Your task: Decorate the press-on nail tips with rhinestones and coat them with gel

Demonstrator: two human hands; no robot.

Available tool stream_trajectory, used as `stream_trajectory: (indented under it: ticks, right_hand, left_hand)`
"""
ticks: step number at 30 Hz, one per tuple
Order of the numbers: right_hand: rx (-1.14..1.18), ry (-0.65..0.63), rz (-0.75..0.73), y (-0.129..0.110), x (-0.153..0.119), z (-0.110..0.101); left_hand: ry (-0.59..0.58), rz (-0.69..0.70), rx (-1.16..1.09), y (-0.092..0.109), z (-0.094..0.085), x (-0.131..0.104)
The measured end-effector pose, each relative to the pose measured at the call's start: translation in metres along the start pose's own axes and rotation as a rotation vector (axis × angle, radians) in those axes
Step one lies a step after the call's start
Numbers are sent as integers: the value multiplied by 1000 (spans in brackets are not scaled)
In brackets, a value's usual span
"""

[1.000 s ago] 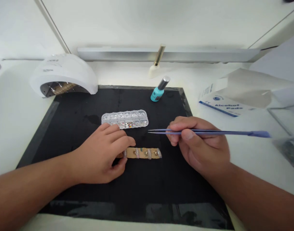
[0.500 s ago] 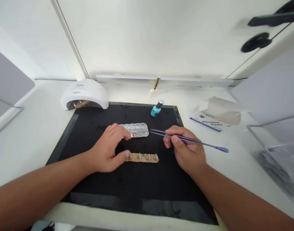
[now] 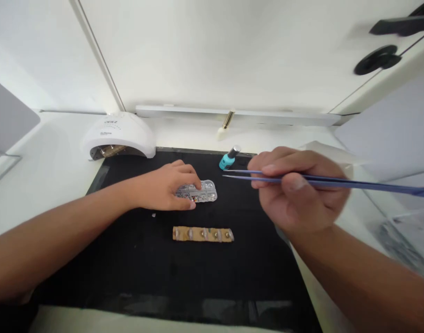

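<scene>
Right hand (image 3: pixel 300 196), fingers pinched firmly round the tweezers (image 3: pixel 378 186), whose parted tips pointed left! Left hand (image 3: pixel 165 188) arched over the clear box's left end (image 3: pixel 208 191), though whether it gripped, I couldn't tell! And the strip (image 3: pixel 197 234) lay nearer, flat on the black mat (image 3: pixel 146 268)!

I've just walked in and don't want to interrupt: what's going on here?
A person's right hand holds bluish tweezers, tips slightly apart, above a black mat. The left hand is at a clear compartment case, partly covering it; whether it grips is unclear. A tan strip bearing small pieces lies nearer the person, touched by neither hand. A turquoise bottle stands farther back.
</scene>
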State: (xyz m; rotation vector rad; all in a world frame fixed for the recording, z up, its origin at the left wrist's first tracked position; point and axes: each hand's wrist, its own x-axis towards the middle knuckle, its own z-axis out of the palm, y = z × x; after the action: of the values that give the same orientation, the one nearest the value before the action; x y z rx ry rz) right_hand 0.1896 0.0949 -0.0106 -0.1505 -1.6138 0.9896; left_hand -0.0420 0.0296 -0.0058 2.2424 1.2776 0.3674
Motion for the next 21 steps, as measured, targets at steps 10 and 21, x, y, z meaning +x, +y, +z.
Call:
stream_trajectory:
  ticks: [10,21]
  right_hand:
    - [98,-243,258,52,-30,-5]
    - [-232,-654,231,46,-16,-5]
  left_hand:
    - [138,128,-39,-38,37,13]
    - [157,140,-148,-41,33,15]
